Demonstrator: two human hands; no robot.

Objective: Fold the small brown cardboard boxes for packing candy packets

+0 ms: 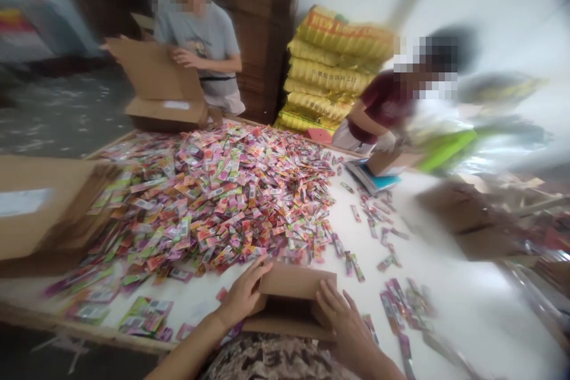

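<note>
Small box [296, 300] interior hidden, right side blurred; packets [222, 202] unreadable

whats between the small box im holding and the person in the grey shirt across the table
In the head view, the big pile of colourful packets on the table fills that stretch.
</note>
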